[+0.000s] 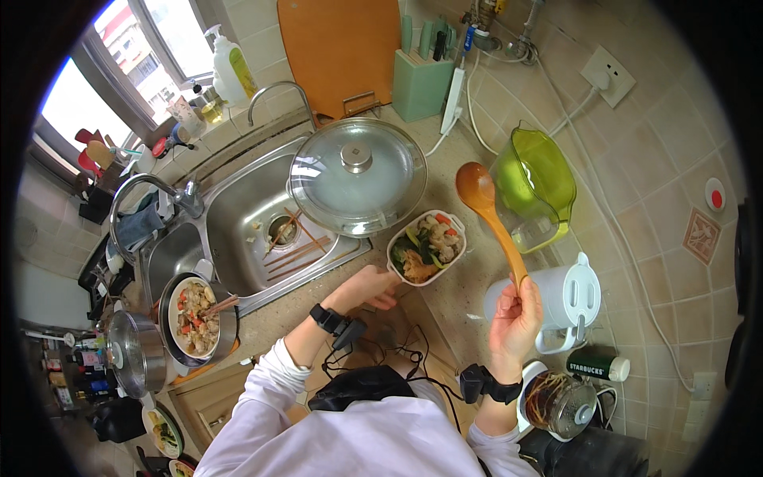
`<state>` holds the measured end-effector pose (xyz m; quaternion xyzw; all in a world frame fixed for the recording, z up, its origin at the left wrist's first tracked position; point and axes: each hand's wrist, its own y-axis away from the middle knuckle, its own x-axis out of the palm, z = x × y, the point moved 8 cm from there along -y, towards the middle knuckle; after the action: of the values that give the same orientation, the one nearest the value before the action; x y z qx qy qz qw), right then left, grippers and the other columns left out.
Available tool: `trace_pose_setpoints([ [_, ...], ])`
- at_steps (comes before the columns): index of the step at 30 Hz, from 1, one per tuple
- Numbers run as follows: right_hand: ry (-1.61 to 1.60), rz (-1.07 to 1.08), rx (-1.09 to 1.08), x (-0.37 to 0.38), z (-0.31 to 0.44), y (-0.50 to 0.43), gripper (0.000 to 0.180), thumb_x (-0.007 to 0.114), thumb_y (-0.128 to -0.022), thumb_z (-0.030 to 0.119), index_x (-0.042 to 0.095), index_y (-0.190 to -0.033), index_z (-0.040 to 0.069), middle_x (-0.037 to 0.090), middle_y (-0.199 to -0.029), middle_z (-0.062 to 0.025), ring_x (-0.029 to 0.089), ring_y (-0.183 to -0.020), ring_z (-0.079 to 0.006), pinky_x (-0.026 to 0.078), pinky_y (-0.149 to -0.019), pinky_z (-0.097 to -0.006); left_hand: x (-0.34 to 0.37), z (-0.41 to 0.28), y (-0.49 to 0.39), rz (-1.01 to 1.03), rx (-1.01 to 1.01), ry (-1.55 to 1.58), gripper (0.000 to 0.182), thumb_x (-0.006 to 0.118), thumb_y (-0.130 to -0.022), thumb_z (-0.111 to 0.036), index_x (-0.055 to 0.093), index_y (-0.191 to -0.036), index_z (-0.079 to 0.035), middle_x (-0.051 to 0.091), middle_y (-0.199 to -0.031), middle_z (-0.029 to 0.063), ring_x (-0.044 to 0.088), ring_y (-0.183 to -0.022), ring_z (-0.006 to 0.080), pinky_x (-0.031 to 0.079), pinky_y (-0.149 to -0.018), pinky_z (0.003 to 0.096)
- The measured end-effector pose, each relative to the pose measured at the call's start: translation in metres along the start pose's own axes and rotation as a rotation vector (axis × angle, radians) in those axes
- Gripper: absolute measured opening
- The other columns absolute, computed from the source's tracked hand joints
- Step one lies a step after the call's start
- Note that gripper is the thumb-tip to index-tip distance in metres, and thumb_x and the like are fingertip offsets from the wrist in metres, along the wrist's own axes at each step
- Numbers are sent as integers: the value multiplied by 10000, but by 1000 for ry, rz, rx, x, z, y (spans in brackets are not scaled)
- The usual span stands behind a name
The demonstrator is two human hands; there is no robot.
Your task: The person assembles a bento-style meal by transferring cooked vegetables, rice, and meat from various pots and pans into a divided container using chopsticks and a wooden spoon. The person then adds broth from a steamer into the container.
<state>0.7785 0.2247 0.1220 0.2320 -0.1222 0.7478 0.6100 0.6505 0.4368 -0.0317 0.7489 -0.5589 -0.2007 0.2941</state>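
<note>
A wooden spoon [490, 206] is upright in my right hand [517, 325], which grips the lower end of its handle. The bowl of the spoon is above the counter, beside a green translucent container. My left hand [371, 287] is at the lower left edge of a small white dish [393, 269] on the counter corner; its fingertips reach the rim or just under it, and whether they grip it is unclear. Inside the dish lie meat pieces [438, 241], carrot, green vegetables and a browned piece of food. Left of the sink, a white bowl [194, 319] of meat and carrots with chopsticks sits in a pot.
A large glass-lidded pan [357, 197] overlaps the right side of the sink [238, 208], where several chopsticks lie. At right stand the green container [536, 185], a white pitcher [554, 298], a dark green bottle [596, 364] and a glass kettle [560, 405]. A knife block [422, 86] is behind.
</note>
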Motion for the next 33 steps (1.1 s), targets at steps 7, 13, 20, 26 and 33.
trace_pose_setpoints([
  [7, 2, 14, 1, 14, -3, -11, 204, 589, -947, 216, 610, -892, 20, 590, -684, -30, 462, -539, -53, 363, -500, -179, -91, -164, 73, -1024, 748, -671, 342, 697, -819, -254, 650, -1006, 29, 635, -774, 150, 632, -711, 307, 513, -668, 395],
  [13, 15, 1, -6, 28, -12, -18, 193, 581, -949, 205, 594, -869, 30, 596, -700, -36, 463, -546, -73, 356, -513, -194, -139, -188, 20, -1219, 569, -849, 418, 754, -751, -298, 632, -1001, 15, 550, -1022, 194, 552, -980, 354, 497, -787, 422],
  [20, 31, -58, -122, 30, -16, -35, 164, 579, -951, 188, 561, -869, 46, 607, -726, -51, 483, -579, -86, 373, -540, -219, -162, -186, -15, -1098, 602, -819, 546, 771, -650, -372, 626, -890, 97, 615, -877, 280, 634, -805, 395, 525, -733, 423],
  [26, 74, -86, -232, 39, -22, -51, 169, 584, -950, 191, 557, -865, 47, 616, -735, -64, 497, -570, -90, 386, -531, -224, -169, -199, -1, -1157, 676, -787, 477, 734, -612, -371, 646, -746, 79, 631, -742, 244, 645, -719, 367, 520, -693, 416],
  [33, 249, 85, -97, 81, -66, -76, 190, 595, -944, 206, 596, -879, 27, 618, -702, -44, 509, -550, -61, 376, -475, -201, -207, -198, 47, -1129, 469, -399, 541, 747, -650, -474, 700, -758, 54, 671, -646, 177, 686, -654, 264, 535, -690, 342],
])
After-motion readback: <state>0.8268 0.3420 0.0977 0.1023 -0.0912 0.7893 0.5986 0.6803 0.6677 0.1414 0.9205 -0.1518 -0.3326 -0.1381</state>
